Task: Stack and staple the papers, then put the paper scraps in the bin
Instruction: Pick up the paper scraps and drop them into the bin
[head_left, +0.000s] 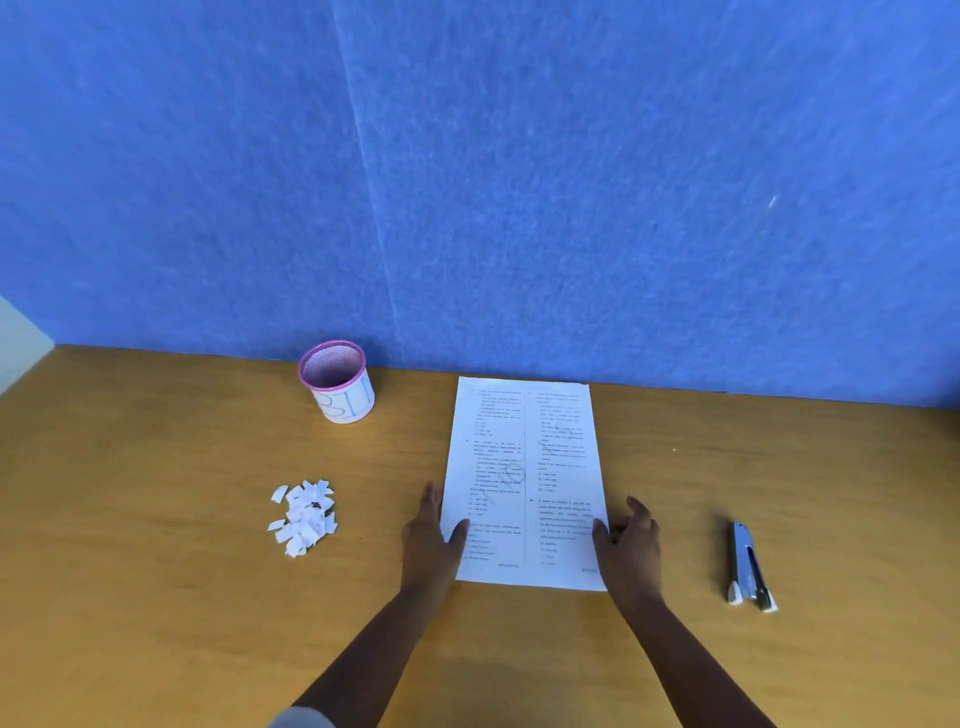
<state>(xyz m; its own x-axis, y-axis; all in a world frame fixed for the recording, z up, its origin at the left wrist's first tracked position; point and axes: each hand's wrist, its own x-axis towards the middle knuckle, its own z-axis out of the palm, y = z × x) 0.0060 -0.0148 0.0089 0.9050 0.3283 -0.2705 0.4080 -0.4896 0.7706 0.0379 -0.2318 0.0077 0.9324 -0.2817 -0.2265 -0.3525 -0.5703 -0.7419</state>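
A stack of printed white papers (524, 467) lies flat on the wooden table (156, 597), its far edge near the blue wall. My left hand (431, 535) rests against the stack's left edge with straight fingers and the thumb on the sheet. My right hand (631, 540) touches the right edge, thumb on the paper, fingers relaxed. A pile of white paper scraps (304, 517) lies to the left. Behind it stands the small bin (337, 382), a pink-rimmed mesh cup labelled BIN. A grey stapler (748, 569) lies to the right of the papers.
A blue felt wall (519, 182) closes the back of the table. The table's left edge (26, 374) runs past the bin. Bare wood lies between the papers and the stapler.
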